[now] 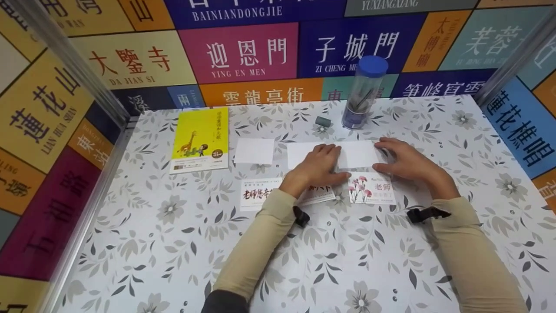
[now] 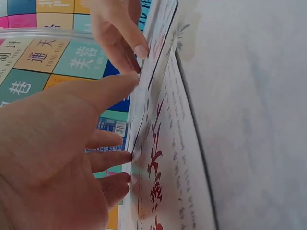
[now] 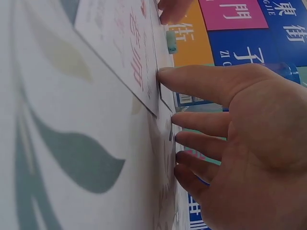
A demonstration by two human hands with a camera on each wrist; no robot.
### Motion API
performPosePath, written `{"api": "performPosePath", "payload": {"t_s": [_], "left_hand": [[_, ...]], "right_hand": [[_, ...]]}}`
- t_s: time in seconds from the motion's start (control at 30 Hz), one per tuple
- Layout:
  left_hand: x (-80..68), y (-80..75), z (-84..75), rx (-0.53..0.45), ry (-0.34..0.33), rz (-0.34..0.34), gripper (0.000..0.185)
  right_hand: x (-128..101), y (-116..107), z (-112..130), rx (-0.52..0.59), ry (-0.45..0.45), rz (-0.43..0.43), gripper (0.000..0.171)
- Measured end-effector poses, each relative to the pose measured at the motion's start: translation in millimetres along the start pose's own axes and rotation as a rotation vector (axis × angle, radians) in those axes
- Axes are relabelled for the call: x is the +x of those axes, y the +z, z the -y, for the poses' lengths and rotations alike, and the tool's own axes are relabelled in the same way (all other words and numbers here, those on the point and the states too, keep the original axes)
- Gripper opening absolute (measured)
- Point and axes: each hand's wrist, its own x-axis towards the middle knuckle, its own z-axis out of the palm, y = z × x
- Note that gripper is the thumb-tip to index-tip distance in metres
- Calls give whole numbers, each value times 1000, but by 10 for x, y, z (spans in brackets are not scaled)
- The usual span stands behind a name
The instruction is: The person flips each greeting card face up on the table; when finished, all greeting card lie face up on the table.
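Has the right blank card point(image 1: 358, 155) lying flat on the bench point(image 1: 152, 256), between the two hands; take hours round it, with twelve toward the wall point(image 1: 249, 52).

Reaches in with the left hand point(image 1: 313, 166) between eight and nine o'clock, over the right part of the middle blank card point(image 1: 299, 152). Extends its fingers nearly straight, thumb spread well away and pointing to the right, with nothing in its grasp. Hides the seam between these two cards under that hand; cannot tell whether they touch or overlap.

Sets the right hand point(image 1: 408, 161) at three o'clock, thumb and fingers spread and grasping nothing. Brings the index fingertip and thumb to the card's right edge, one near each corner; in the right wrist view, lines the other fingertips along the bench, just beside it.

Has the left blank card point(image 1: 254, 151) farther out at nine, apart from the middle one, and beyond it the yellow book point(image 1: 200, 139).

Has the flower card point(image 1: 371, 188) between five and six, the middle printed card point(image 1: 321, 195) between seven and eight, and the left printed card point(image 1: 258, 194) near eight, both partly covered by the left arm.

Has the blue-lidded jar point(image 1: 362, 93) upright at twelve, dark sticks point(image 1: 364, 101) inside, and the green cylinder point(image 1: 322, 121) on its side between ten and eleven.
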Motion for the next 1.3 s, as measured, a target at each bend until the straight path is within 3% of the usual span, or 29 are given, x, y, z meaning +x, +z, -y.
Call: {"api": "performPosePath", "payload": {"t_s": [0.37,0.67,1.03,1.2,1.3], "left_hand": [[29,39,23,-83,47,-35,85],[6,14,12,-107,6,-81,87],[29,47,7,-219,35,-62,91],[32,49,-11,-214,40,-60,91],[33,55,-15,-210,48,-61,90]], "right_hand": [[-11,14,23,-10,26,1,78],[-23,0,66,32,53,2,74],[-16,11,85,24,22,-4,71],[-31,16,105,118,60,-42,73],[-42,27,140,196,67,-115,70]]}}
